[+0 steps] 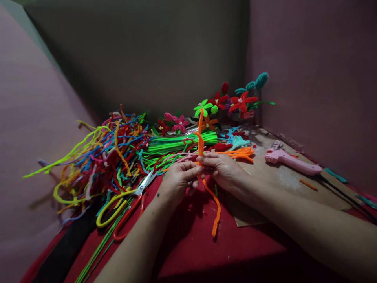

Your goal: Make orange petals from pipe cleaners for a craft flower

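Between my two hands an orange pipe cleaner [201, 143] stands upright, with a bent piece near its upper part and a loose tail hanging down over the red cloth. My left hand [184, 175] pinches it low down, thumb and fingers closed. My right hand [222, 169] grips it just above, also with closed fingertips. Just beyond my hands lie a bundle of green pipe cleaners [182, 142] and a bunch of orange pipe cleaners [238, 153]. Scissors [140, 189] with yellow and red handles rest open to the left of my left hand.
A tangled heap of coloured pipe cleaners [103, 157] fills the left. On a cardboard sheet [282, 184] at right lies a pink glue gun [294, 160] with a black cord. Pipe-cleaner flowers [243, 102] stand at the back. Thin green stems [103, 243] lie front left on red cloth [188, 251].
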Demonstrator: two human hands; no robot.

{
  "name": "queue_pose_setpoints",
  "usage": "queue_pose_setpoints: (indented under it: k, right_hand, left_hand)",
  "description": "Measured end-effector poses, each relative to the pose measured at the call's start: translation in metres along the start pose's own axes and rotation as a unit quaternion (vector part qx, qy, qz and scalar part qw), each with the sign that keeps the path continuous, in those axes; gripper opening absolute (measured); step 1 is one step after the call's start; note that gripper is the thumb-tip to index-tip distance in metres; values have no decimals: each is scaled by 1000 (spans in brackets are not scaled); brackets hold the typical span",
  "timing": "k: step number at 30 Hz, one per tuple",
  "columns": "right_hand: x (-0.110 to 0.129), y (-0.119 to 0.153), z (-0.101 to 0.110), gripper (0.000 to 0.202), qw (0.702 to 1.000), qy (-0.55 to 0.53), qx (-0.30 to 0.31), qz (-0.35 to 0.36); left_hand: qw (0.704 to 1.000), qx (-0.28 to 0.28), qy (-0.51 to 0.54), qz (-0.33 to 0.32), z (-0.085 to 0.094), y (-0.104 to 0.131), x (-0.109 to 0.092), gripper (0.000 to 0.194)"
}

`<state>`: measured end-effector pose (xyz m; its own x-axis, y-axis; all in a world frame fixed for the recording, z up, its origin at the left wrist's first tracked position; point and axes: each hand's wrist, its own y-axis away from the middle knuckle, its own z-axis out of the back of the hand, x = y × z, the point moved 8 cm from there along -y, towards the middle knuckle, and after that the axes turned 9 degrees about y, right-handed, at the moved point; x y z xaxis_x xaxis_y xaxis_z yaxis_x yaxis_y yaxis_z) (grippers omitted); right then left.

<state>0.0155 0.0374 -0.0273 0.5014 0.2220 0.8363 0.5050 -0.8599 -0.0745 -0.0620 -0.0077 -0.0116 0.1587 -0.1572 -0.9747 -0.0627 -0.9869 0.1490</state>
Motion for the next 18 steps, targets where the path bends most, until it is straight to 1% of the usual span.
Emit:
queue_pose_setpoints:
  k: [2, 4, 7, 10, 13, 16, 18]
  right_hand:
    - [0, 0, 2, 16, 1000, -1, -10, 5]
    - [1, 1, 5, 15, 999, -4, -37, 8]
    - [6, 5, 5, 18, 998, 14, -65, 13]
    - [5, 10, 2, 18, 997, 46, -65, -11]
    - [4, 13, -1, 19, 996, 56, -58, -35]
    - [8, 13, -3, 19, 997, 63, -45, -18]
    - [11, 12, -2, 20, 997, 60, -46, -4]
  left_hand:
    - [1000, 14, -9, 13, 0, 0, 2, 15]
    - [999, 19, -22, 23, -1, -1, 4, 14]
    - [998, 2, -55, 24, 0, -1, 5, 15]
    - [994, 7, -96, 45, -4, -1, 9, 20]
    - [992, 39, -102, 67, -9, 2, 11, 22]
    - [993, 62, -76, 62, -11, 3, 8, 22]
    - [995, 53, -67, 52, -9, 3, 6, 21]
